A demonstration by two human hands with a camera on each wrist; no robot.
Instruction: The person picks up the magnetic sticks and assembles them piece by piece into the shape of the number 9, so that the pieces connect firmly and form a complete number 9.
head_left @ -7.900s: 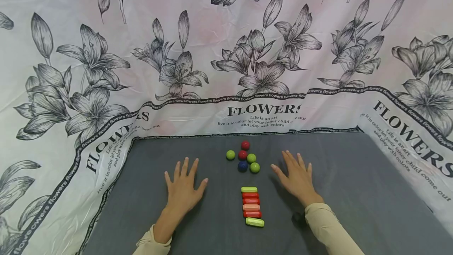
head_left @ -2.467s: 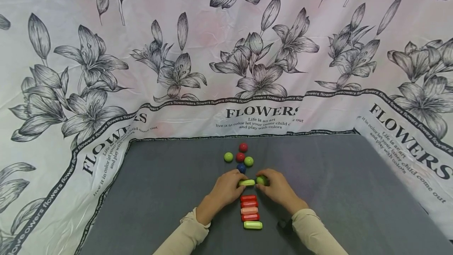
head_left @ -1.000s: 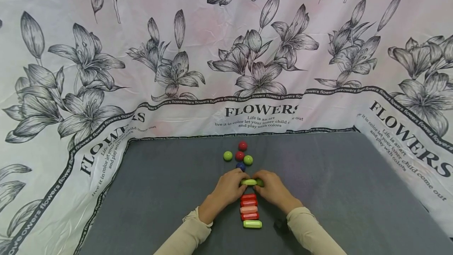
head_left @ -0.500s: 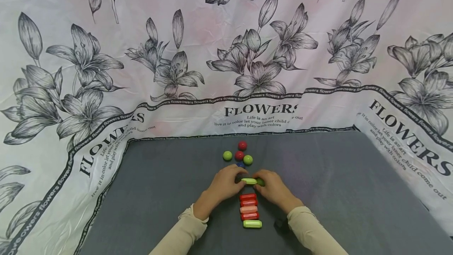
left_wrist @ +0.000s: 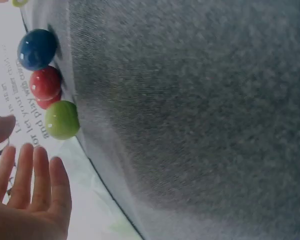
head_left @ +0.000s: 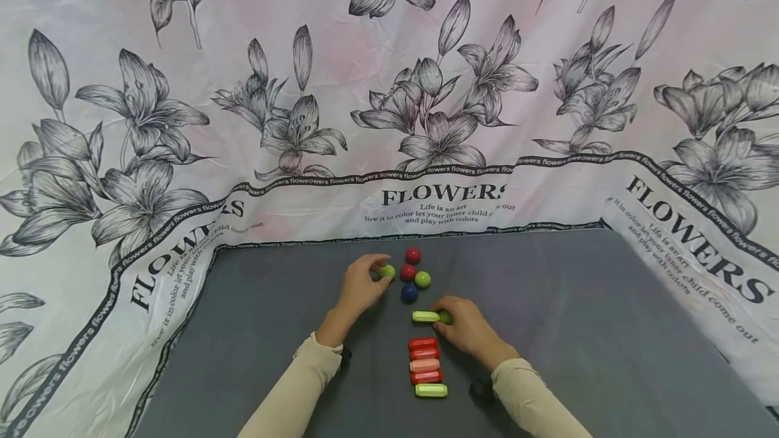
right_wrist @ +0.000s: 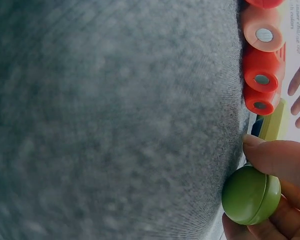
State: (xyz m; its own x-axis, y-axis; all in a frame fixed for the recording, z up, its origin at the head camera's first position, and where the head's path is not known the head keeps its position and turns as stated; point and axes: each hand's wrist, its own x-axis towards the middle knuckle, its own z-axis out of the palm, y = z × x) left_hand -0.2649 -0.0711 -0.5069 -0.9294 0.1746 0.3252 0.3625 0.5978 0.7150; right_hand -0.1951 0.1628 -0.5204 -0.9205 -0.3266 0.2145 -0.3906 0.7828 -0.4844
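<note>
My right hand (head_left: 467, 330) pinches a green ball (right_wrist: 247, 194) between thumb and fingers. A yellow-green magnetic rod (head_left: 425, 317) lies end-on against that ball, pointing left. My left hand (head_left: 358, 288) reaches around another green ball (head_left: 387, 272) at the left of the ball cluster. In the left wrist view its fingers are straight, and a gap shows between them and the green ball (left_wrist: 62, 121). Beside it stand two red balls (head_left: 408, 272), a third green ball (head_left: 422, 280) and a blue ball (head_left: 410, 293).
Nearer the body lies a column of rods: red rods (head_left: 424, 354), a pink rod (head_left: 424, 365) and a yellow-green rod (head_left: 431, 391). Metal discs show on the rod ends in the right wrist view. A flower-printed cloth (head_left: 438, 107) hangs behind the grey table (head_left: 548, 303).
Both hands came in from the sides and brought a rod and green ball together. The left hand then let go of the rod and moved up-left to the leftmost green ball; the right stayed.
</note>
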